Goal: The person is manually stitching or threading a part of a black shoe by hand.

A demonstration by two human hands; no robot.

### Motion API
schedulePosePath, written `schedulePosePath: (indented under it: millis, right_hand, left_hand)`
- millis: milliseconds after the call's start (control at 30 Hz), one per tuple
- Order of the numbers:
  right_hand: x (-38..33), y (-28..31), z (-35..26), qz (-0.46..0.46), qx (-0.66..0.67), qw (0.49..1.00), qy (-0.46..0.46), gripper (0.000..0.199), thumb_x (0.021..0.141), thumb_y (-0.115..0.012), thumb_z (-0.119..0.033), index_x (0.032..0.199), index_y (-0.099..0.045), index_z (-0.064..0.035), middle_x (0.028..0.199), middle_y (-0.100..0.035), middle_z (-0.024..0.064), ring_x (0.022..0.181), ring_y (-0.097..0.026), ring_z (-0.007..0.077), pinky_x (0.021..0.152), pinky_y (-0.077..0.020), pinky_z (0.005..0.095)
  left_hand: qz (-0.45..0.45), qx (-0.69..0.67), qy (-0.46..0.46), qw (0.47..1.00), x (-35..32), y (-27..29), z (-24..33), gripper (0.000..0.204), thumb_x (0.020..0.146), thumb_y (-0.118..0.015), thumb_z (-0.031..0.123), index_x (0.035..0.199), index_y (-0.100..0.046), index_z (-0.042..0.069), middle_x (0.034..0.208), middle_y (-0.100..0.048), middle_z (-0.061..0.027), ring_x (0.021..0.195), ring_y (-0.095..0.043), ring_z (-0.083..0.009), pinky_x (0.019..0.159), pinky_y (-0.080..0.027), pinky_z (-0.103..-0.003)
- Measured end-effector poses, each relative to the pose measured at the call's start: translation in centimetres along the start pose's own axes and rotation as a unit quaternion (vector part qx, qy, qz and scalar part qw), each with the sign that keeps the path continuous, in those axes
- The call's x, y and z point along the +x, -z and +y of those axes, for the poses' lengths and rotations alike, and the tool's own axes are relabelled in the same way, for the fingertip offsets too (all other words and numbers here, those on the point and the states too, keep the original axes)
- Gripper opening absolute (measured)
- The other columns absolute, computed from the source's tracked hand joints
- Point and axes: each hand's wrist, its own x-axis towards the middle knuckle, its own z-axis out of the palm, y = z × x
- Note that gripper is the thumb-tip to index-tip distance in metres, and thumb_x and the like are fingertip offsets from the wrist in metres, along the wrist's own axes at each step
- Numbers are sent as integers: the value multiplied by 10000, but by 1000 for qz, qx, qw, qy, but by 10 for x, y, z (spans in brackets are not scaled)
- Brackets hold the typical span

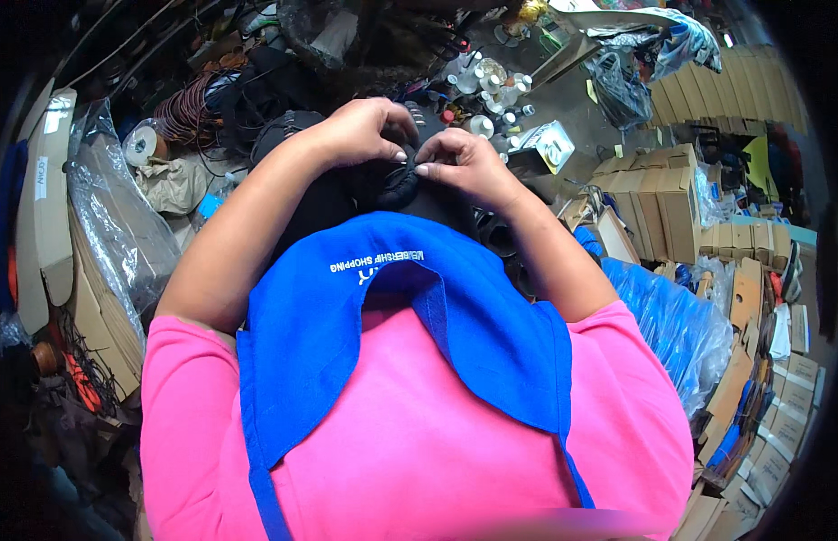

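Both my hands meet over my lap at the upper middle of the head view. A black rounded item with cord-like ridges lies beneath them, dark against black cloth, and its kind is hard to make out. My left hand curls over its far side, thumb and fingers closed at its top edge. From the right, my right hand pinches the same edge between thumb and forefinger. The two thumb tips are close together. A blue apron covers my front, over a pink shirt.
Several white bottles stand on the floor beyond my right hand. Cardboard boxes are stacked to the right, near a blue plastic-wrapped bundle. At left are a plastic-covered cardboard stack, a white spool and coiled brown cord.
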Motion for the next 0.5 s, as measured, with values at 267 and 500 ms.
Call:
schedulePosePath:
  millis: [267,500]
  right_hand:
    - [-23,-4,-8,92,-273,949,132,306,719,-666,-50,1005,-675,-158,743,-499,86,727,-517,255,651,-425,351]
    - [-36,-21,-1,135,-310,933,120,370,730,-652,-84,1079,-654,-207,755,-498,68,734,-501,237,699,-383,358]
  left_hand:
    - [145,-36,82,985,-69,-1,33,457,790,-429,-137,1173,-569,69,975,-487,-83,841,-582,-168,767,-475,-284]
    - [219,-41,76,972,-90,-32,42,335,797,-524,-119,1046,-660,60,880,-492,-65,751,-596,-129,678,-495,-242]
